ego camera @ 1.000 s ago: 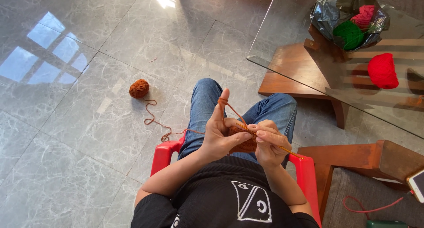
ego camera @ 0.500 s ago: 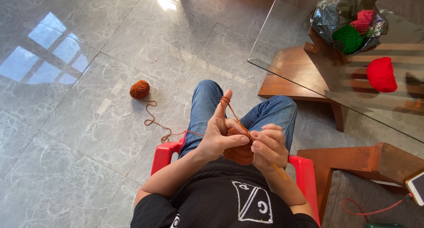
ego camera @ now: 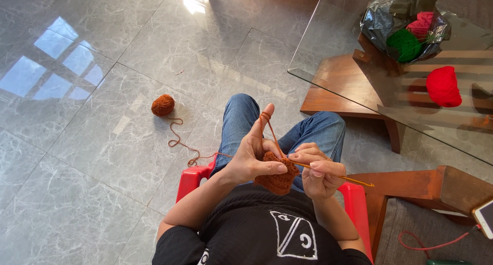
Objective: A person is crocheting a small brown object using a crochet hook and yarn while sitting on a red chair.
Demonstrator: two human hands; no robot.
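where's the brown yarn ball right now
In the head view the brown yarn ball lies on the grey tiled floor, off to the person's left, its strand trailing back to the left hand.

Single head cam, looked steeply down from above at lap and grey tiled floor (ego camera: 77, 157), hands close, mid-frame.

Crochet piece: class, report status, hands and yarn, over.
Left hand pinching brown crochet piece, yarn over raised forefinger. Right hand holding hook. Yarn ball on floor, strand clear.
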